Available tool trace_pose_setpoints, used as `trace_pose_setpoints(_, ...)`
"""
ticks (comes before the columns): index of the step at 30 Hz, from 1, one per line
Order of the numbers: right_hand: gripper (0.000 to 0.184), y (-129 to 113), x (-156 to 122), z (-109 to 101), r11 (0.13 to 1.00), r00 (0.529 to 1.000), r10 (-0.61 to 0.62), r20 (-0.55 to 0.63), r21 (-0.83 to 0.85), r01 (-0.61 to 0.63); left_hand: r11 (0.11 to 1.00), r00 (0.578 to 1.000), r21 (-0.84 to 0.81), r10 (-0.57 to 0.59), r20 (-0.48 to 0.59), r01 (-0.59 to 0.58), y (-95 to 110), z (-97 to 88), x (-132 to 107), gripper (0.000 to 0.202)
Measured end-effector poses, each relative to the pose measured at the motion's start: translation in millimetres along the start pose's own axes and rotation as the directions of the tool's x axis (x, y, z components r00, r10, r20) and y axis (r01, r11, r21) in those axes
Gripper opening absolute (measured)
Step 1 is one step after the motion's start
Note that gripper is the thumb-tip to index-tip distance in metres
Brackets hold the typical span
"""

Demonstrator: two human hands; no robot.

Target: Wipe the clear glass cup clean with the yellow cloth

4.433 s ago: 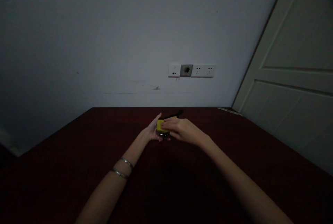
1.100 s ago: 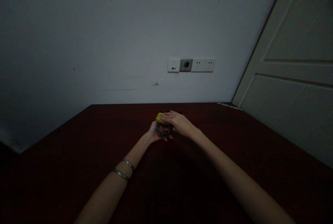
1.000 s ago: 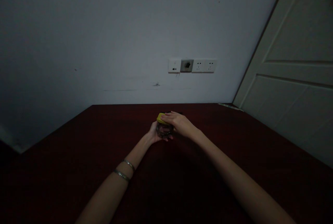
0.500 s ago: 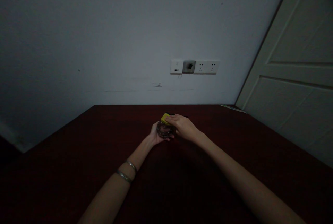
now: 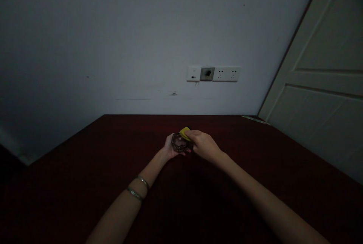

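My left hand [image 5: 170, 149] is curled round the left side and underneath of a small, round, see-through glass dish [image 5: 179, 146]. The dish's open top is tilted towards me, and its exact kind is hard to make out in the dim light. My right hand [image 5: 204, 145] pinches a yellow sponge [image 5: 184, 133] between thumb and fingers. The sponge rests against the far right part of the dish's rim. Part of the sponge is hidden by the right fingertips. Both hands are above the dark red table, near its far part.
A dark red tabletop [image 5: 181, 198] runs up to a pale wall [image 5: 141, 40]. Sockets and switches [image 5: 212, 74] sit on the wall above it. At the right is a panelled door [image 5: 320, 96]. A thin strip [image 5: 255, 119] lies at the far right table edge.
My right hand and the sponge have moved a little right and nearer along the dish's rim. My left hand still holds the dish in nearly the same place.
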State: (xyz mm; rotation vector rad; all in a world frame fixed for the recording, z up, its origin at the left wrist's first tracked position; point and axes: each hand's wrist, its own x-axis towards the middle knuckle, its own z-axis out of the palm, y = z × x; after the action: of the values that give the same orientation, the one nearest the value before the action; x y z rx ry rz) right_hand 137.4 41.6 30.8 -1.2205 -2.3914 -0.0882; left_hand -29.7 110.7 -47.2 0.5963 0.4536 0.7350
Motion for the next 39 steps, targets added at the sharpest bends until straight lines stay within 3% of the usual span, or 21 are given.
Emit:
trace_pose_setpoints(7,0.045,-16,-3,5,0.985,1.000,-0.017,0.023,-0.169,0.021,0.995,0.963,-0.034,0.078,-0.259,-0.089,1,10.8,-2,0.033)
trace_pose_setpoints(12,0.044,-25,-5,7,0.986,0.999,0.024,0.048,-0.165,-0.016,0.987,0.934,-0.049,0.129,-0.334,-0.153,2,13.8,0,0.031)
trace_pose_setpoints(18,0.036,-31,-6,9,0.991,1.000,-0.010,0.020,-0.132,0.012,0.980,0.897,-0.014,0.178,-0.404,-0.201,1,23.8,0,0.033)
trace_pose_setpoints(23,0.039,-25,-5,-10,0.992,0.996,0.083,0.043,0.097,-0.086,0.984,0.902,0.034,0.176,-0.395,-0.178,4,26.4,2,0.034)
trace_pose_setpoints(26,0.048,-10,-2,-28,0.940,0.983,0.181,-0.017,0.296,-0.168,0.979,0.904,0.047,0.202,-0.377,-0.199,11,33.1,3,0.036)
trace_pose_setpoints(28,0.052,5,1,-40,0.867,0.969,0.229,-0.088,0.471,-0.162,0.970,0.901,0.023,0.232,-0.368,-0.240,20,41.5,3,0.038)
trace_pose_setpoints(30,0.050,21,6,-49,0.741,0.937,0.347,-0.035,0.623,-0.251,0.966,0.910,-0.039,0.226,-0.349,-0.255,29,51.2,2,0.042)
trace_pose_setpoints(32,0.048,37,10,-54,0.592,0.866,0.499,0.026,0.720,-0.363,0.962,0.917,-0.087,0.216,-0.336,-0.258,37,59.5,1,0.047)
trace_pose_setpoints(34,0.049,49,13,-54,0.458,0.777,0.629,0.023,0.797,-0.394,0.950,0.916,-0.140,0.219,-0.335,-0.278,43,64.6,1,0.048)
trace_pose_setpoints(36,0.050,55,15,-49,0.285,0.741,0.670,0.032,0.911,-0.297,0.947,0.920,-0.167,0.208,-0.333,-0.275,46,65.7,1,0.048)
trace_pose_setpoints(39,0.033,60,17,-37,0.072,0.754,0.654,0.050,0.989,-0.128,0.971,0.943,-0.139,0.149,-0.296,-0.197,47,60.9,2,0.046)
